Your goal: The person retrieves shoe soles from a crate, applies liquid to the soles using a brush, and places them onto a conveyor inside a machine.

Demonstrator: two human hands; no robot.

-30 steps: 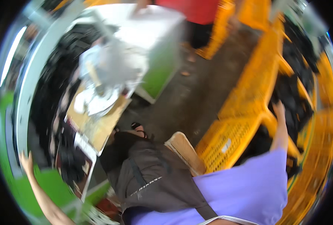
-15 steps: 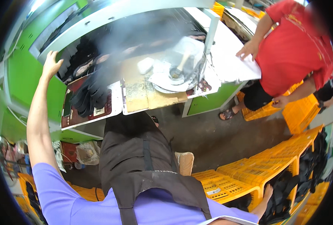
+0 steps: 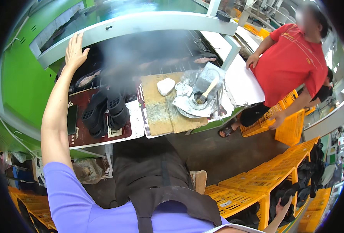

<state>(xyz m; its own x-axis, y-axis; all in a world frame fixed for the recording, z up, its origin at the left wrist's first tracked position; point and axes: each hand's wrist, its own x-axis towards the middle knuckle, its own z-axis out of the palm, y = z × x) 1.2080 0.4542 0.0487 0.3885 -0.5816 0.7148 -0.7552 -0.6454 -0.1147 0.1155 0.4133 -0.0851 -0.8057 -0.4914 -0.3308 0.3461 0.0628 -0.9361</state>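
My left hand [image 3: 76,50] is raised to the pale metal bar [image 3: 114,28] across the front of the green machine. Its fingers are stretched out against the bar and nothing is in them. At the lower right, my right hand [image 3: 283,209] reaches into an orange crate and grips a black shoe sole [image 3: 290,193] among several others. Part of that grip is hidden. Several black soles [image 3: 117,110] lie on the dark red board [image 3: 79,134] below my left arm. Steam blurs the machine's dark bed, where dark shoe parts [image 3: 88,79] show.
A tan cardboard sheet [image 3: 154,116] on the bench bears a white lump [image 3: 165,86]. Beside it, a brush [image 3: 210,87] stands in a small pot [image 3: 198,99]. A person in a red shirt [image 3: 292,58] stands right of the bench. Orange crates [image 3: 238,198] line the lower right.
My left hand has shifted right along the bar, its fingers straighter. My right hand has come further into view with a black sole. Steam over the bench soles has thinned.
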